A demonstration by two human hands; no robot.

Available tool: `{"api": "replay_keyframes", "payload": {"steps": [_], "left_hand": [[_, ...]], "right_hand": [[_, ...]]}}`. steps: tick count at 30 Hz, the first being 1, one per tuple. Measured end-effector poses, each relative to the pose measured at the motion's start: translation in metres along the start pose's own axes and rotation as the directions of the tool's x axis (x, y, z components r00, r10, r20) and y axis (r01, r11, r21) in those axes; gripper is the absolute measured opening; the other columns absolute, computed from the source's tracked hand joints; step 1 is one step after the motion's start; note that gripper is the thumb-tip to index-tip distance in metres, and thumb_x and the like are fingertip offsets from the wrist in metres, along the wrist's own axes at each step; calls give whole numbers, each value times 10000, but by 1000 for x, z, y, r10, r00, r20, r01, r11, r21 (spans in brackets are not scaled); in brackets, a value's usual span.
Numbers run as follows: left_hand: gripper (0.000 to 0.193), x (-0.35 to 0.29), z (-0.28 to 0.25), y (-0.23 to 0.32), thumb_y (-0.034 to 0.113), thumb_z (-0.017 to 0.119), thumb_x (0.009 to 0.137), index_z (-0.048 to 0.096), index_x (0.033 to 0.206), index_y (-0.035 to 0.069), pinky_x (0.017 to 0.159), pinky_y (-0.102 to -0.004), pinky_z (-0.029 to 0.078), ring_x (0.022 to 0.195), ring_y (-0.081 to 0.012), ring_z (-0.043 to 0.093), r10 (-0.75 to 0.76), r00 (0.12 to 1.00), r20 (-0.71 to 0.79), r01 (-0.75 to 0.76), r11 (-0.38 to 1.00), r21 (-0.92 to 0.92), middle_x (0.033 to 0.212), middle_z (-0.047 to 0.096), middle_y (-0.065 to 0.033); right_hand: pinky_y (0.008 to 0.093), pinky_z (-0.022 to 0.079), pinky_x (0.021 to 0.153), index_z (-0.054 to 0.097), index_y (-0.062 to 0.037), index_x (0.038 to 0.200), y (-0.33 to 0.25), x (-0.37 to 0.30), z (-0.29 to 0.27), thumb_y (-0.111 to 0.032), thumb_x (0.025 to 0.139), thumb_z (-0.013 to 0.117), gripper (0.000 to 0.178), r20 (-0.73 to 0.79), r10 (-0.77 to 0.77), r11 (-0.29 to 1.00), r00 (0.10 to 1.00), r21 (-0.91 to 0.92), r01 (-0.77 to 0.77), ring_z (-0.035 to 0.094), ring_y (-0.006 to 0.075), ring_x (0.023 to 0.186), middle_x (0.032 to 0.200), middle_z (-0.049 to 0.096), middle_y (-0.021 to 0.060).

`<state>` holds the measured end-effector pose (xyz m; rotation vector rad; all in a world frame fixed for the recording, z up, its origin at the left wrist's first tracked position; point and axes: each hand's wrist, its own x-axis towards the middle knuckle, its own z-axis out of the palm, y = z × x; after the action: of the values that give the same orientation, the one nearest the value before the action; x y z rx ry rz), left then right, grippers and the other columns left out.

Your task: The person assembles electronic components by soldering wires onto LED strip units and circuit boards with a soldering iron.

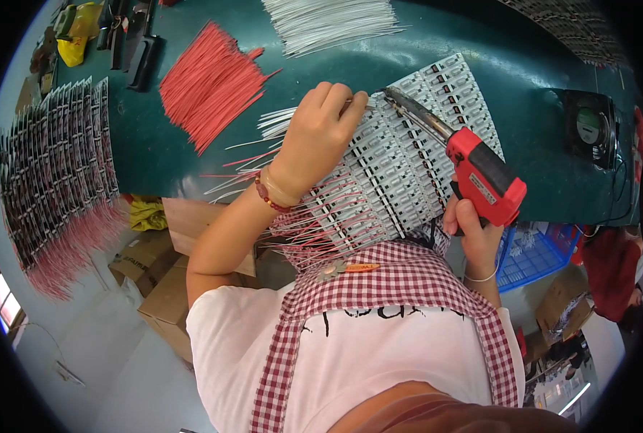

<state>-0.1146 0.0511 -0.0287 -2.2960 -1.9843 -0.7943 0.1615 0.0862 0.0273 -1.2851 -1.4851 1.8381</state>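
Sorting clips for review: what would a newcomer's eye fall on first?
Probably the red-and-black soldering gun in the right hand, right of centre, its tip by the circuit boards near the middle. Next, the pile of red wires, up and left of the left hand, and the white wires at the top edge.

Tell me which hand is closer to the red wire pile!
Left. The left hand is right of the red wire pile; the right hand, gripping a soldering gun, is farther right.

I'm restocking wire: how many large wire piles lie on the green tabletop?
2: the red wire pile, left of the white wire pile at the top edge. A smaller white wire bunch, partly hidden by the left hand, isn't counted.
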Motion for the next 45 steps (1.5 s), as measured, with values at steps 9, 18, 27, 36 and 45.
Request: {"api": "replay_keyframes", "payload": {"steps": [9, 18, 27, 36, 45], "left_hand": [[333, 1, 0, -1, 36, 618, 708, 643, 1028, -52, 702, -335, 467, 804, -239, 518, 8, 1000, -13, -8, 1000, -25, 875, 512, -101], [322, -1, -4, 4, -39, 619, 706, 674, 1023, -16, 697, -348, 495, 792, -246, 560, -68, 998, -5, 67, 997, -28, 892, 558, -99], [309, 0, -5, 4, 2, 627, 721, 678, 1025, -2, 687, -346, 462, 791, -234, 557, -44, 999, -19, 45, 998, 49, 898, 565, -89], [262, -4, 0, 11, 67, 615, 727, 633, 964, -44, 678, -326, 433, 776, -224, 499, 26, 1000, -15, -25, 1000, 17, 829, 488, -87], [251, -2, -1, 12, 59, 612, 719, 631, 940, -58, 673, -319, 430, 775, -222, 495, 42, 999, -7, -42, 998, 38, 826, 482, -87]], "right_hand": [[251, 393, 497, 536, 59, 1197, 14, -3, -4, -176, 954, 592, 342, 0, -71, 976, 997, -208, 70, 489, 101, 530, 652, 545, 46], [255, 400, 515, 525, 71, 1183, 7, -7, 2, -147, 950, 593, 326, 36, -92, 974, 995, -206, 97, 487, 109, 548, 674, 548, 55], [247, 383, 511, 498, 58, 1294, 23, -12, -12, -249, 966, 603, 462, 31, -195, 947, 980, -253, 196, 452, 98, 533, 661, 537, 54], [247, 369, 497, 513, 48, 1244, 13, -14, -3, -238, 950, 621, 424, 24, -74, 989, 997, -130, 77, 473, 104, 533, 660, 550, 55], [246, 378, 503, 519, 54, 1225, 28, -19, -14, -192, 954, 592, 373, 107, -65, 950, 992, -298, 94, 489, 106, 542, 672, 566, 59]]}}
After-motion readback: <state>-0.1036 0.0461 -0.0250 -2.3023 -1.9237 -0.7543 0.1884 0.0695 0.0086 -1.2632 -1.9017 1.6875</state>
